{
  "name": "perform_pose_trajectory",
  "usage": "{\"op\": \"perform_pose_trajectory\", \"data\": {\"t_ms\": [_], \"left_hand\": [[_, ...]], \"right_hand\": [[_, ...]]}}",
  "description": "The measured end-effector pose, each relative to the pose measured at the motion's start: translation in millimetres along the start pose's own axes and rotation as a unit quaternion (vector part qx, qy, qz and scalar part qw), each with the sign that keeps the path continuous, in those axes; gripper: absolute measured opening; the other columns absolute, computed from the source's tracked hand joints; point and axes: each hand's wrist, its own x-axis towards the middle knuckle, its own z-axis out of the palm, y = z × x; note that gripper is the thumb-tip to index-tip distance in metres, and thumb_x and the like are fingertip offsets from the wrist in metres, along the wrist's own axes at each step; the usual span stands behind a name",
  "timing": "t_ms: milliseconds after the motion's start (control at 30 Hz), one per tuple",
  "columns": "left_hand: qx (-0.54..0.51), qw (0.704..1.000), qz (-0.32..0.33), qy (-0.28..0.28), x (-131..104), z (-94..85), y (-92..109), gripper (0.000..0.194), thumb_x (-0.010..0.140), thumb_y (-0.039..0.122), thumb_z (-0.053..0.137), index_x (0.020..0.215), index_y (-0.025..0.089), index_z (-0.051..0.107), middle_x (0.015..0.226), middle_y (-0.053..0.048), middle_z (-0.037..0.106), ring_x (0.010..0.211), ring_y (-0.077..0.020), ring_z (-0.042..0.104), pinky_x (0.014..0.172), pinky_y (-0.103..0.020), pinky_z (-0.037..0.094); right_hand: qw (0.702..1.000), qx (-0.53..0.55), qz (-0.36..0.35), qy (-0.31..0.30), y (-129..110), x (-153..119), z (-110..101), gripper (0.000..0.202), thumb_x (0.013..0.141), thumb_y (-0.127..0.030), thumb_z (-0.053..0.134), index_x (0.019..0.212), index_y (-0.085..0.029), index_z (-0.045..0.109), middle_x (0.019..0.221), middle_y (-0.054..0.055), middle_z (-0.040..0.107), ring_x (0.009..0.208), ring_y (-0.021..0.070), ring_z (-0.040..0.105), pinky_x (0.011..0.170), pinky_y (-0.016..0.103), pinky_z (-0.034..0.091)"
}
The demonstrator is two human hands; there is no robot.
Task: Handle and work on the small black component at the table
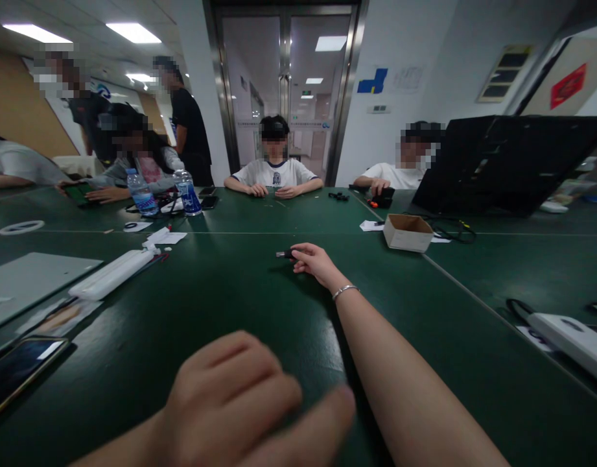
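My right hand (314, 264) reaches out over the middle of the green table (220, 285), its fingers pinched on a small black USB plug (284, 254). The plug's metal end points left. A silver bracelet (345, 291) circles the right wrist. Close to the camera, my left hand (249, 402) is raised, slightly blurred, with its fingers curled and the thumb side towards the right. What the left fingers hold, if anything, is hidden.
An open cardboard box (408, 233) and a large black monitor (507, 165) stand to the right. Two bottles (188, 192), a white power strip (114, 272) and a phone (23, 370) are on the left. Several people are around the table.
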Motion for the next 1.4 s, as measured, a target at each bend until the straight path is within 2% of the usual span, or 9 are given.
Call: {"op": "perform_pose_trajectory", "data": {"t_ms": [100,233,367,433,567,800,1000,1167,1400], "left_hand": [[0.045,0.998,-0.036,-0.017,42.3,21.0,-44.2,0.032,0.087,0.022,0.051,0.118,0.026,0.06,0.078,-0.003,0.064,0.071,-0.0171,0.058,0.069,-0.031,0.05],[0.077,0.968,-0.239,0.008,75.3,70.0,-116.1,0.032,0.085,0.025,0.053,0.116,0.02,0.059,0.104,-0.011,0.064,0.098,-0.0247,0.058,0.086,-0.036,0.046],[-0.094,0.857,-0.505,0.025,71.0,124.1,-171.0,0.034,0.089,0.043,0.048,0.11,0.018,0.059,0.101,-0.012,0.065,0.093,-0.0255,0.062,0.082,-0.036,0.046],[-0.214,0.818,-0.533,0.022,61.2,144.9,-185.6,0.037,0.094,0.045,0.035,0.103,0.019,0.06,0.088,-0.008,0.068,0.08,-0.0211,0.064,0.075,-0.032,0.047],[-0.274,0.843,-0.463,0.025,45.6,161.9,-194.1,0.036,0.094,0.045,0.035,0.095,0.021,0.063,0.072,-0.002,0.065,0.069,-0.0169,0.062,0.068,-0.028,0.046],[-0.259,0.857,-0.443,0.042,45.7,159.2,-194.2,0.026,0.09,0.037,0.045,0.099,0.022,0.064,0.079,-0.002,0.067,0.074,-0.0161,0.062,0.071,-0.027,0.047],[-0.285,0.844,-0.449,0.063,46.1,159.9,-196.4,0.03,0.09,0.043,0.045,0.094,0.02,0.064,0.076,-0.002,0.065,0.068,-0.0154,0.06,0.067,-0.027,0.047],[-0.253,0.835,-0.485,0.064,48.1,159.5,-197.4,0.022,0.087,0.034,0.049,0.093,0.019,0.065,0.078,-0.002,0.066,0.071,-0.0149,0.061,0.069,-0.026,0.046],[-0.236,0.831,-0.503,0.019,50.1,160.3,-197.4,0.03,0.092,0.041,0.041,0.093,0.023,0.065,0.076,-0.001,0.068,0.067,-0.0159,0.06,0.067,-0.028,0.045]], "right_hand": [[1.0,0.008,-0.01,0.004,-0.1,-0.9,0.8,0.013,0.086,-0.01,0.068,0.096,-0.013,0.062,0.071,0.002,0.067,0.049,0.0082,0.061,0.048,0.016,0.056],[1.0,0.02,-0.008,0.012,-1.2,-1.8,1.5,0.013,0.086,-0.007,0.065,0.097,-0.013,0.061,0.074,0.003,0.068,0.049,0.0085,0.061,0.049,0.019,0.057],[1.0,0.011,-0.008,0.022,-1.6,-0.8,1.2,0.016,0.084,-0.006,0.066,0.097,-0.014,0.061,0.072,0.001,0.066,0.048,0.0089,0.061,0.048,0.019,0.057],[1.0,0.005,-0.01,0.02,-1.3,-0.3,1.1,0.016,0.084,-0.006,0.067,0.096,-0.015,0.062,0.068,-0.001,0.064,0.049,0.009,0.062,0.047,0.018,0.056],[1.0,-0.003,-0.005,0.009,-1.8,-1.3,1.6,0.014,0.085,-0.006,0.065,0.095,-0.015,0.063,0.068,-0.001,0.064,0.05,0.0088,0.062,0.048,0.017,0.057],[1.0,-0.005,-0.011,0.002,-2.5,-2.1,1.3,0.013,0.083,-0.008,0.069,0.093,-0.015,0.064,0.066,-0.001,0.063,0.05,0.0085,0.061,0.048,0.017,0.057],[1.0,-0.009,-0.007,0.002,-3.1,-2.9,1.8,0.013,0.084,-0.007,0.067,0.093,-0.015,0.063,0.065,-0.001,0.063,0.05,0.0086,0.061,0.049,0.018,0.057],[1.0,-0.012,-0.007,0.004,-1.7,-1.8,1.8,0.015,0.082,-0.008,0.069,0.094,-0.015,0.064,0.066,-0.001,0.063,0.049,0.0089,0.061,0.048,0.018,0.057],[1.0,-0.012,-0.012,0.004,-0.2,0.8,1.1,0.015,0.08,-0.008,0.072,0.092,-0.014,0.064,0.064,-0.001,0.063,0.049,0.0093,0.06,0.048,0.019,0.058]]}}
